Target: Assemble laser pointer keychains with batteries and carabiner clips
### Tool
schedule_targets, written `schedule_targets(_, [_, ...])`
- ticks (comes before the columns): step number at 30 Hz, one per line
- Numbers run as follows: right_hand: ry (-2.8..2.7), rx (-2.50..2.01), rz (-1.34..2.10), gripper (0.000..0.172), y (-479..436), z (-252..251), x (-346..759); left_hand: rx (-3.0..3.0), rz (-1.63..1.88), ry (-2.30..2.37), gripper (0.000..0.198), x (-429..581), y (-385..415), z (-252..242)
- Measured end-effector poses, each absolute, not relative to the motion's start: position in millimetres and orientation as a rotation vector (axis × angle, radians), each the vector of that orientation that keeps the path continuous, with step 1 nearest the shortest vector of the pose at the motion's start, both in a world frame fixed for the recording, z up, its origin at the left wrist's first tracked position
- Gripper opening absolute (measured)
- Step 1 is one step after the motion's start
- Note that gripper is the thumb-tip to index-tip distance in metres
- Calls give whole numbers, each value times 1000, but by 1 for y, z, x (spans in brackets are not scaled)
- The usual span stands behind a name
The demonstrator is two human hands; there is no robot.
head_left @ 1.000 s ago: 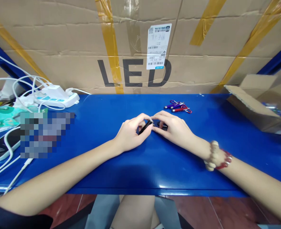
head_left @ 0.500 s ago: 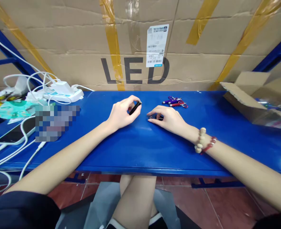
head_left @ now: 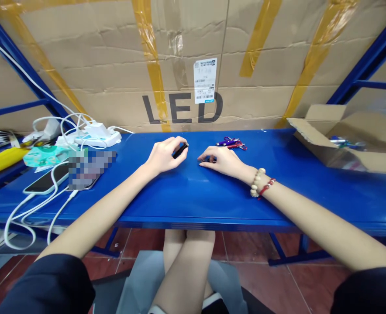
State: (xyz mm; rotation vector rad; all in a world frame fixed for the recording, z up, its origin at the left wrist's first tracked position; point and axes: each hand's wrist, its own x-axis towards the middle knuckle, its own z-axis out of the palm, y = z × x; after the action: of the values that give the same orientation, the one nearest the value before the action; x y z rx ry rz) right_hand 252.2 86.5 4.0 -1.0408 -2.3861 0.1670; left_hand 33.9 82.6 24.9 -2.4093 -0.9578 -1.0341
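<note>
My left hand (head_left: pixel 163 155) is closed around a short black tube (head_left: pixel 180 151) that looks like a mini flashlight; its metal end points up and right. Just to the right, my right hand (head_left: pixel 224 160) rests low over the tabletop with thumb and fingertips curled around a small dark piece (head_left: pixel 203 160). The fingers hide most of that piece, so its exact kind is unclear. Behind the right hand lie a purple mini flashlight (head_left: pixel 229 142) and a red mini flashlight (head_left: pixel 238 146), with clips at their ends. A gap separates my two hands.
On the blue table (head_left: pixel 167 196), an open cardboard box (head_left: pixel 314 148) with small items stands at right. Two phones, one a white-edged phone (head_left: pixel 45 179), white cables and a power strip (head_left: pixel 106 138) crowd the left. A large LED carton (head_left: pixel 108 87) stands behind.
The camera view has shifted, so more of the table's left end and of the box shows. Both hands keep nearly the same pose and still hold their pieces.
</note>
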Motion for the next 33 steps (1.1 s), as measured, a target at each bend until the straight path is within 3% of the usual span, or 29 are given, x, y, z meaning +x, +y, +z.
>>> schedule_targets(7, [-2410,-934,219,23,90,2,254,-2539,-987,-1156,23,31,83,25])
schedule_targets(22, [-2513,-939,186,21,84,14,253,-2756,-881,-1073,13,39,72,23])
schedule_targets(33, [-2501,-880,367,29,92,10,258,-2947,-1154,-1313,13,44,67,15])
